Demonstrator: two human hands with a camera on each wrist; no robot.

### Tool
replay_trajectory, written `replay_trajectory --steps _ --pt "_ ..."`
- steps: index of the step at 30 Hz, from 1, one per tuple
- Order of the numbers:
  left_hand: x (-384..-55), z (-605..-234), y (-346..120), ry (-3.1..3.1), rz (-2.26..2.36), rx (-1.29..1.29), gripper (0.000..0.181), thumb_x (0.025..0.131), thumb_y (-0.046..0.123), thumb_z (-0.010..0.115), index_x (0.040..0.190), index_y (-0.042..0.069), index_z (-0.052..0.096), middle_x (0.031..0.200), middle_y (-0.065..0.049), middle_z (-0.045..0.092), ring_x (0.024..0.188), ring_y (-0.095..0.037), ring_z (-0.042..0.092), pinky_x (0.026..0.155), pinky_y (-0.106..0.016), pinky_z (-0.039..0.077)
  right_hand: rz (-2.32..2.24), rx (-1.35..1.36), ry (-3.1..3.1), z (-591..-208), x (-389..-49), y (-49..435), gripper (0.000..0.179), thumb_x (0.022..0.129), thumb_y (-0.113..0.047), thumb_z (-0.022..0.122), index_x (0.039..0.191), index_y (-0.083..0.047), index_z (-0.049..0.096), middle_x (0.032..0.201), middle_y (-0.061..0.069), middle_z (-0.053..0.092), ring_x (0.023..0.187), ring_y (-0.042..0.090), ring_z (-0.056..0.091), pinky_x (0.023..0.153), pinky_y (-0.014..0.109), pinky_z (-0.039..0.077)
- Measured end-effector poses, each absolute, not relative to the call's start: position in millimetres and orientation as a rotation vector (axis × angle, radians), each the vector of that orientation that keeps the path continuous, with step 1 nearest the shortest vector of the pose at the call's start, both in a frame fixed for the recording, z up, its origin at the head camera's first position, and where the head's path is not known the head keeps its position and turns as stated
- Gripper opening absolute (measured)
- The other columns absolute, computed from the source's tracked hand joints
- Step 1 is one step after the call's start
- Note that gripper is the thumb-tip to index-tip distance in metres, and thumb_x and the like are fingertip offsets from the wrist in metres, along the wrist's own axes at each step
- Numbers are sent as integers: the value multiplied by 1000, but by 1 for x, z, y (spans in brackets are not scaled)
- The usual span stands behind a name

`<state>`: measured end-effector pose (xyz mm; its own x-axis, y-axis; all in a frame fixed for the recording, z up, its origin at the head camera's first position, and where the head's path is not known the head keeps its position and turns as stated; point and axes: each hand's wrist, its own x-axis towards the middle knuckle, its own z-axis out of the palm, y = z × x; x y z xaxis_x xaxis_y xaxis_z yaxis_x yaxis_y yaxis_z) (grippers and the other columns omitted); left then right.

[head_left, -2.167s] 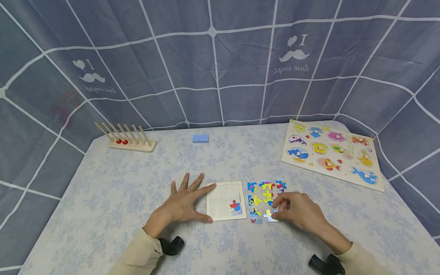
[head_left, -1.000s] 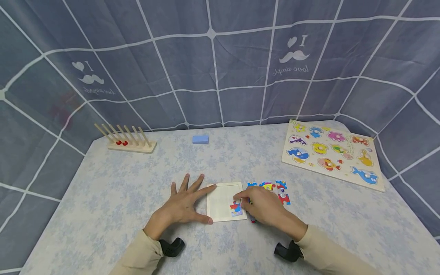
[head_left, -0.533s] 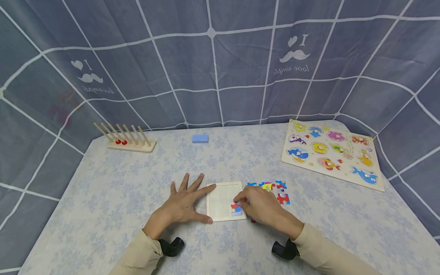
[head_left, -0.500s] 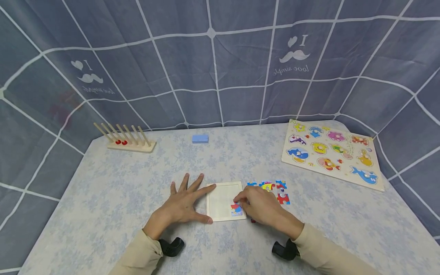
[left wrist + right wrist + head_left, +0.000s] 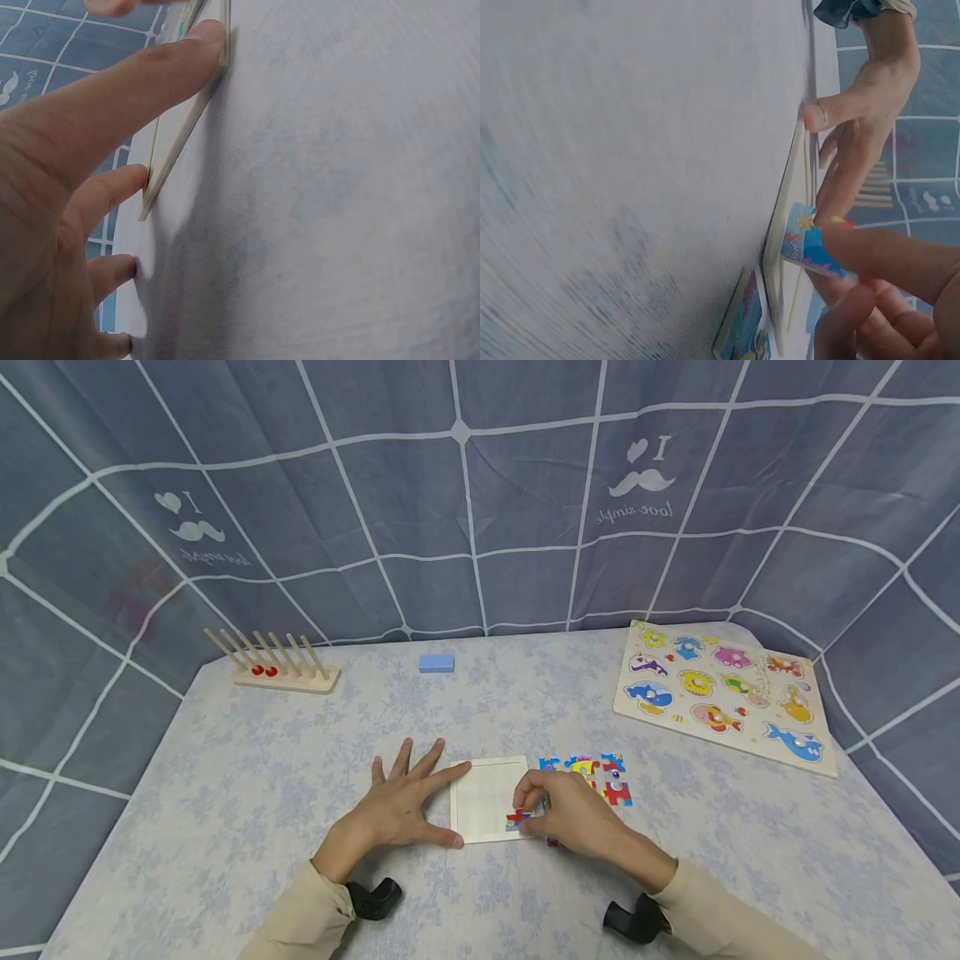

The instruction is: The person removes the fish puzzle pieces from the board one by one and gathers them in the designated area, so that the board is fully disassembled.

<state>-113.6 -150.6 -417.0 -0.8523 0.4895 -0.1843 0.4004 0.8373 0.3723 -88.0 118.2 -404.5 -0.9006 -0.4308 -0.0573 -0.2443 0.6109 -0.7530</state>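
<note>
My left hand (image 5: 401,806) lies spread at the left side of a small wooden puzzle tray (image 5: 477,802), thumb and index finger touching its edge. In the right wrist view, a blue jigsaw piece (image 5: 804,238) with a yellow starfish stands tilted above the tray's surface. My right hand (image 5: 573,810) pinches this piece between thumb and fingers at the tray's lower right corner. Several loose jigsaw pieces (image 5: 617,793) lie right of the tray, some of them hidden beneath my right hand.
A wooden peg stand (image 5: 288,677) with two red beads is at the back left. Near the back edge sits a blue block (image 5: 437,663). A large sea-animal knob puzzle board (image 5: 723,697) lies at the back right. Grey-blue curtains surround the table.
My right hand has moved left from the loose pieces to the tray. The piece that lay flat in the tray's corner is now tilted up and pinched. My left hand has stayed put.
</note>
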Motion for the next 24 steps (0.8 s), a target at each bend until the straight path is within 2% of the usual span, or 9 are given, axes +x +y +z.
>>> replay_trajectory --steps 6,11,15,20,24 --pt "-114 -417 -150 2745 469 689 97 69 68 76 151 34 40 163 -12 15 144 -52 0 100 -81 1 -1233 -648 2547 -408 -84 122 22 76 -6 82 76 -22 67 69 -14 66 53 7 48 51 24 39" --pt "-114 -418 -150 2749 456 684 97 68 69 76 151 34 40 163 -11 15 144 -52 1 100 -81 2 -1361 -544 2474 -407 -85 124 16 81 -5 77 86 -18 70 76 -8 72 60 11 60 51 23 42" --pt "-113 -419 -150 2743 458 682 96 69 69 76 151 35 39 164 -11 14 145 -52 0 101 -81 2 -1424 -433 2439 -403 -88 137 12 83 -11 78 94 -14 75 78 -6 74 64 16 63 46 22 35" --pt "-114 -418 -152 2733 478 697 97 69 68 76 152 33 39 164 -11 14 145 -52 -2 100 -80 0 -1393 -296 2483 -400 -87 169 16 81 -19 81 95 -13 78 72 -3 73 51 10 50 43 21 27" --pt "-114 -417 -153 2726 495 703 97 70 67 77 152 32 39 164 -11 14 145 -52 -2 100 -80 -1 -1376 -108 2480 -401 -81 193 23 79 -23 82 97 -10 78 75 1 74 56 10 50 46 22 31"
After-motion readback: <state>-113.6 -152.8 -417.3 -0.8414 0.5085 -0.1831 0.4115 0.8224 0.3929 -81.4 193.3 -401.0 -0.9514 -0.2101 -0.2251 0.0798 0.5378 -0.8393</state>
